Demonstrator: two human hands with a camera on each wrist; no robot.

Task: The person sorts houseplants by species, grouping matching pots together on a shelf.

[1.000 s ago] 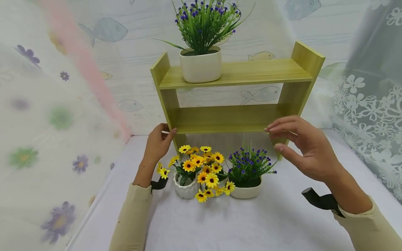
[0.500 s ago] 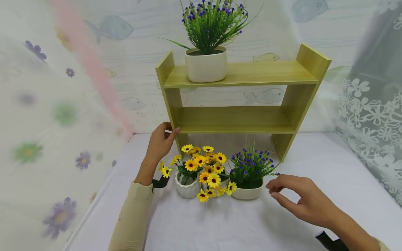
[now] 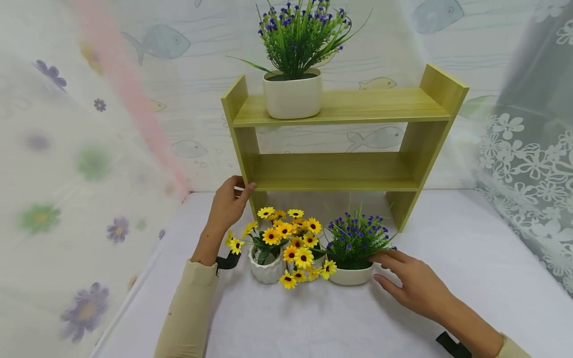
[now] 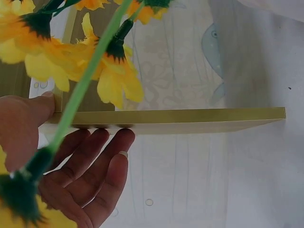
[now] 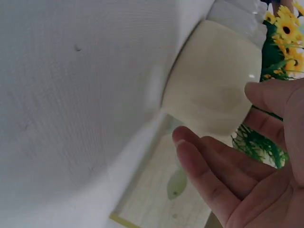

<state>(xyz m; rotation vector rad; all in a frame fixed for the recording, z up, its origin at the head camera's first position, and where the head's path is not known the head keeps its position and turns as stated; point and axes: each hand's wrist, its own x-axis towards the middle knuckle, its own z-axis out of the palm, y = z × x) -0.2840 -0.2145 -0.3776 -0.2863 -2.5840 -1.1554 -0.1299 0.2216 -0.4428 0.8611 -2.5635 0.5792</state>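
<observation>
Left grip (image 3: 227, 204) held shelf (image 3: 333, 171) at eight o'clock, likely steadying; right grip (image 3: 414, 282), wide, flanked low pot (image 3: 351, 277) at three, touch unclear.

one shelf (image 3: 331, 171) is standing, two cream pots (image 3: 293, 97) are holding purple flowers (image 3: 355, 233), two white pots (image 3: 265, 272) are holding yellow flowers (image 3: 304, 258), and two hands (image 3: 227, 203) (image 3: 414, 281), two sleeves (image 3: 188, 303) and two black mounts (image 3: 229, 260) are showing.

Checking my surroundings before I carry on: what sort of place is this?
Probably a curtained-off tabletop booth, though the wider room is out of view. Patterned hangings line the back and sides of a white-covered table, which bears a wooden shelf and, in front, a purple-flowered plant.
</observation>
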